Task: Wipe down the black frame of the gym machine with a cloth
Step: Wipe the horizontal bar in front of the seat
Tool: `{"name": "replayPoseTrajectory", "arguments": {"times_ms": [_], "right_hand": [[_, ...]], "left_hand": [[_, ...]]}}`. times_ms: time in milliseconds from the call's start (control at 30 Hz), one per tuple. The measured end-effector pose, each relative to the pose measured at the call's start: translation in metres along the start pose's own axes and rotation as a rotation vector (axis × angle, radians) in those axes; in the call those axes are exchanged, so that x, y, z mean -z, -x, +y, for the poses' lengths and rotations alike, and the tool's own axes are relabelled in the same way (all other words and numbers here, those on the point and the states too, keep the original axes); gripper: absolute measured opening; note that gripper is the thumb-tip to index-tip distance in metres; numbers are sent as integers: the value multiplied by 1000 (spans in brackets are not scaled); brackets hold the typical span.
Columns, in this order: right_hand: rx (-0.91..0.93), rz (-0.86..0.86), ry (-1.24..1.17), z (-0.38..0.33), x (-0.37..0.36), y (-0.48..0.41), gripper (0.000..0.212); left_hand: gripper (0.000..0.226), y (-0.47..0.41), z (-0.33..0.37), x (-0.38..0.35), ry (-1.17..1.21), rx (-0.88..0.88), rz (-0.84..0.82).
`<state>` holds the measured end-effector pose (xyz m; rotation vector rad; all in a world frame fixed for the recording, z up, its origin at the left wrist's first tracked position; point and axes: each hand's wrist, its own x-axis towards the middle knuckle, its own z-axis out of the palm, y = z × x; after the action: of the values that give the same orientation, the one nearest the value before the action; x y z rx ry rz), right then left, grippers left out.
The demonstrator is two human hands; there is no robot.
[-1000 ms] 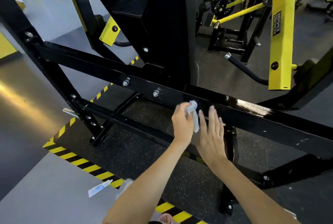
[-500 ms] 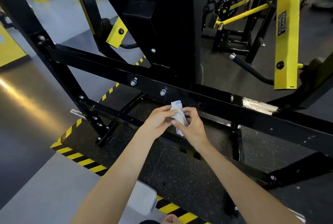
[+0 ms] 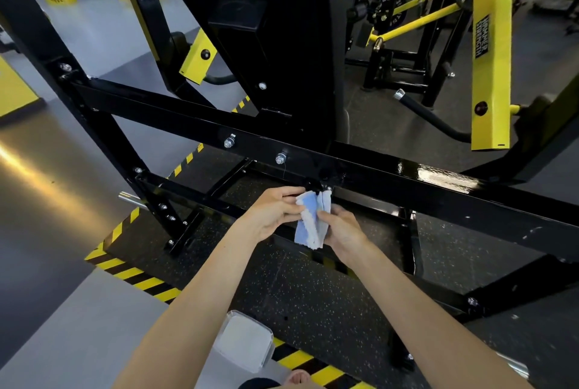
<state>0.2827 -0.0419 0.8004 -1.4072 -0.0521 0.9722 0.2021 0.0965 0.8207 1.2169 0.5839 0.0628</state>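
Cloth [image 3: 311, 222] spread wider than before, left hand [image 3: 272, 213] and right hand [image 3: 343, 232] fingers pinching it, close to black frame [image 3: 407, 188]

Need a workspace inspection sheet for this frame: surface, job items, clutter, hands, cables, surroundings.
Surface: black speckled rubber mat edged with hazard stripes; grey floor beyond.
Job's things: black crossbeam, glossy on its right stretch; blue-white cloth held at the beam's lower edge, contact unclear.
Clutter: clear lidded container on the floor near the person's feet.
Hands: left hand and right hand both pinch the cloth, one on each side.
Cables: nothing seen.
Surroundings: black back pad, yellow lever arm, other gym machines behind.
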Motion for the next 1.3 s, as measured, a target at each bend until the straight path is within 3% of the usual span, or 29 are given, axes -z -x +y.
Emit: {"name": "replayPoseTrajectory", "arguments": {"times_ms": [167, 233, 300, 367, 433, 500, 533, 633, 700, 767, 900, 1033, 1167, 1300], "right_hand": [[-165, 272, 238, -3, 3, 0, 13], [-297, 199, 235, -3, 4, 2, 31], [-434, 6, 39, -4, 1, 5, 52], [-477, -114, -189, -1, -3, 5, 61], [-437, -155, -314, 1, -8, 5, 52], [-371, -154, -301, -2, -13, 8, 37], [-345, -150, -276, -4, -14, 11, 31], [-285, -119, -265, -8, -12, 15, 16], [-268, -127, -256, -10, -11, 15, 18], [-266, -161, -264, -10, -13, 16, 18], [-254, -197, -191, -14, -18, 17, 19], [-156, -205, -60, -18, -12, 10, 29], [-15, -391, -124, -27, 10, 16, 34], [36, -356, 129, -32, 24, 23, 47]], "left_hand": [[47, 5, 6, 22, -5, 48, 107], [46, 10, 8, 24, -53, 49, 107], [46, 15, 8, 21, -174, 39, 61], [46, 22, 10, 14, -320, 43, -67], [45, 31, 14, 9, -396, 86, -265], [42, 38, 16, 15, -316, 96, -359], [38, 41, 16, 21, -233, 65, -308], [24, 39, 1, 41, -179, 64, 134], [35, 36, -16, 43, -282, 208, 204], [42, 34, -33, 32, -208, 292, 87], [32, 28, -47, 18, 84, 174, 91], [29, 32, -36, 19, 75, 82, 132], [35, 50, -15, 27, 92, -89, -54], [47, 59, -4, 21, -93, -79, -55]]}}
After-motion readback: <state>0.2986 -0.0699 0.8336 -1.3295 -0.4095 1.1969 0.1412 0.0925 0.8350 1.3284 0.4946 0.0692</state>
